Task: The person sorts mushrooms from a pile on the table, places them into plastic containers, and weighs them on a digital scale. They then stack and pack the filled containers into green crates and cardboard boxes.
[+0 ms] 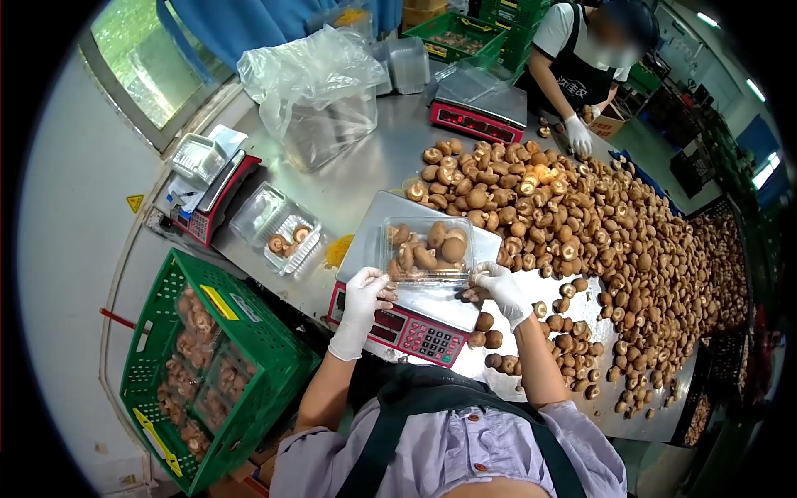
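Reaching forward on 2 bent arms, with half-curled fingers on left hand (365, 305) and right hand (500, 290), both gloved in thin white, at the near corners of a clear plastic box (385, 247). Cannot tell whether pinching it. Packed with rounded, matte brown mushrooms (426, 253); set on the smooth metal plate (427, 297) of a red scale (436, 339).

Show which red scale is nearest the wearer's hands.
The front scale, between left hand and right hand; the far scale and left scale stand farther off.
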Action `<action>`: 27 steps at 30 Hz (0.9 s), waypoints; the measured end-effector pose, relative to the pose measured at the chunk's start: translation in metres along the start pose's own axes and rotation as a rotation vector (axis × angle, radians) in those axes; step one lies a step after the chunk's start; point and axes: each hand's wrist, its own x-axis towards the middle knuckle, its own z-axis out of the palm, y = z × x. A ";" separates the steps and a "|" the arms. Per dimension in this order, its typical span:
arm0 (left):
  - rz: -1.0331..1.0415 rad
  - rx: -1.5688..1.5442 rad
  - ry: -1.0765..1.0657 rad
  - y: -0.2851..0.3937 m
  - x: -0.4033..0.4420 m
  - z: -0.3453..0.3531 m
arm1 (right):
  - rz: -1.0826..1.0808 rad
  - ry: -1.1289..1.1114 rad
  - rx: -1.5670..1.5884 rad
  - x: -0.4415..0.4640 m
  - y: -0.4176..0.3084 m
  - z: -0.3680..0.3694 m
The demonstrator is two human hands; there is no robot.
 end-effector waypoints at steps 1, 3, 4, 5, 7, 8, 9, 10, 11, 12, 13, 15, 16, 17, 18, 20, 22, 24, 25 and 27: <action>0.012 -0.023 -0.012 -0.004 0.003 -0.002 | -0.025 -0.002 -0.003 0.000 0.001 0.000; 0.039 -0.029 -0.032 -0.012 0.008 -0.006 | -0.077 -0.008 -0.008 0.001 0.004 0.000; 0.068 -0.035 -0.052 -0.014 0.009 -0.008 | -0.078 -0.007 -0.008 0.001 0.007 -0.001; 0.069 -0.033 -0.055 -0.015 0.009 -0.008 | -0.121 -0.024 -0.021 0.001 0.011 -0.004; 0.168 0.064 -0.073 -0.019 0.008 -0.009 | -0.239 0.017 -0.178 0.002 0.024 -0.009; 0.210 0.145 -0.103 -0.023 0.008 -0.013 | -0.343 0.048 -0.216 0.000 0.032 -0.010; 0.206 0.144 -0.105 -0.024 0.009 -0.018 | -0.442 0.080 -0.254 -0.002 0.039 -0.012; 0.332 0.279 -0.129 -0.026 0.008 -0.022 | -0.492 0.070 -0.307 -0.006 0.039 -0.011; 0.457 0.413 -0.151 -0.016 0.000 -0.018 | -0.540 0.058 -0.361 -0.015 0.029 -0.005; 0.348 0.457 -0.112 -0.004 -0.013 -0.016 | -0.662 0.123 -0.588 -0.028 0.016 -0.001; 0.669 0.756 -0.076 -0.004 -0.012 -0.018 | -0.789 0.109 -0.705 -0.026 0.013 -0.003; 0.918 0.756 0.065 -0.002 -0.011 -0.015 | -1.131 0.145 -0.818 -0.021 0.007 0.001; 1.113 0.851 0.100 0.006 -0.015 -0.014 | -1.259 0.182 -0.868 -0.024 -0.005 0.010; 1.104 0.850 0.103 0.005 -0.015 -0.016 | -1.309 0.243 -0.899 -0.020 0.000 0.007; 1.164 0.890 0.125 0.004 -0.016 -0.020 | -1.369 0.252 -0.918 -0.020 -0.002 0.009; 1.217 0.853 0.138 0.002 -0.020 -0.023 | -1.432 0.254 -0.935 -0.024 -0.009 0.015; 1.175 0.809 0.154 -0.001 -0.023 -0.026 | -1.443 0.234 -0.963 -0.026 -0.013 0.019; 1.130 0.771 0.177 -0.012 -0.024 -0.035 | -1.432 0.218 -0.946 -0.025 -0.011 0.024; 1.035 0.582 0.086 -0.017 -0.022 -0.039 | -1.421 0.210 -0.935 -0.024 -0.011 0.027; 0.942 0.391 0.013 -0.025 -0.025 -0.045 | -1.392 0.174 -0.909 -0.026 -0.007 0.030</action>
